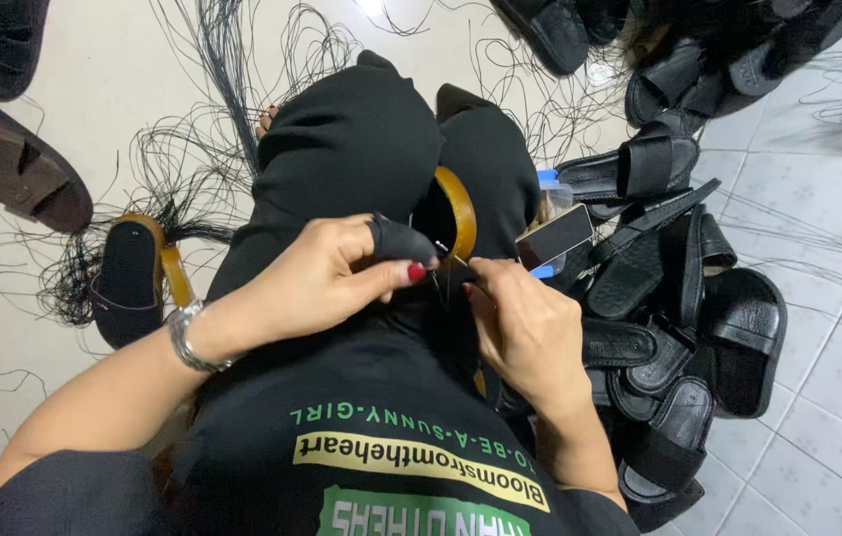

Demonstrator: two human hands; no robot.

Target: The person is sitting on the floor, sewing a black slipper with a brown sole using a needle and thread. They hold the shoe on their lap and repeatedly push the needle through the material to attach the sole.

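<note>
Head view: left hand (326, 278) pinches sandal strap (399, 241).

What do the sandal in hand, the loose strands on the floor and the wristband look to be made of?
Sandal: tan sole edge with a smooth sheen, probably synthetic or leather; its black strap looks matte, leather-like.
Strands: thin black cord, maybe waxed thread, since they hold loose curls.
Wristband on the left hand: metal links, silver and shiny.
The right hand pinches something thin at the strap; material unclear.
</note>
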